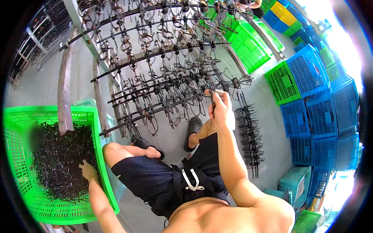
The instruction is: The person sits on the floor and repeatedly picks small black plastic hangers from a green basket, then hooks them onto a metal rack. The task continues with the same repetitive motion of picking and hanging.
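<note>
On the left, a bright green plastic basket [99, 132] holds a tangled heap of thin, dark wire pieces [62, 167]. My left hand [89, 171] is at the heap's right side, fingers stretched onto it, with nothing visible in them. In front of me stands a rack of dark bars [143, 112] hung with many looped wire pieces [155, 87]. At its right end my right hand [220, 106] is raised, thumb and fingers pinched on a small dark wire piece [213, 101]. The fingers hide most of that piece.
Metal posts [64, 85] rise beside the rack. Bars carrying more wire pieces [249, 136] lie on the floor at right. Green crates [248, 44] and stacked blue crates [305, 68] stand further right. Another person's hand [255, 4] shows at the top.
</note>
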### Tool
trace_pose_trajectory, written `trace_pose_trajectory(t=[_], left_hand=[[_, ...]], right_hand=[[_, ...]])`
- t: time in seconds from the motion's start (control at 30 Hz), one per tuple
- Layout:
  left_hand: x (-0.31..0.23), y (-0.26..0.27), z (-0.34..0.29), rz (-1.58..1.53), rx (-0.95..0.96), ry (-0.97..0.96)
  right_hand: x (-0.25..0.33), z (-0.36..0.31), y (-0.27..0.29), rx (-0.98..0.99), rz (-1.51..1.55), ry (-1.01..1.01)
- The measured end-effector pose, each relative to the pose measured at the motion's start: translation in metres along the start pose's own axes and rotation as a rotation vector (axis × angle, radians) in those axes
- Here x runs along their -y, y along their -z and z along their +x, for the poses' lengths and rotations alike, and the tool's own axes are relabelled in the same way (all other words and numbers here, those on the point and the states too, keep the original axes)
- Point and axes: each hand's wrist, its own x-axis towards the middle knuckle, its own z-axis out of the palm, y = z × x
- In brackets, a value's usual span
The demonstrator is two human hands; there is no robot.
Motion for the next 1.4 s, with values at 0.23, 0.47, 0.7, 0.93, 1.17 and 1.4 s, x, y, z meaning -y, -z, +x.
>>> trace_pose_trajectory(t=[0.23,0.47,0.7,0.93,1.17,1.4], left_hand=[[0.014,0.083,0.018,0.096,0.013,-0.099],[0.084,0.087,0.03,-0.951,0.608,-0.002],[0.093,0.084,-0.021,-1.684,0.638,0.393],[0.072,0.111,-0.109,-1.502,-0.04,0.34],[0.03,0.11,-0.14,-1.601,-0.078,0.392],[0.04,0.097,-0.137,-1.869,-0.114,0.127]], right_hand=[[0.004,0.014,-0.005,-0.052,-0.146,-0.046],[-0.017,0.02,-0.018,-0.175,-0.209,0.068],[-0.028,0.02,-0.009,-0.044,-0.116,0.101],[-0.022,-0.039,-0.034,-0.301,-0.64,0.865],[-0.049,-0.213,-0.194,1.119,-0.471,0.806],[-0.102,-0.205,-0.204,1.648,-0.308,0.547]])
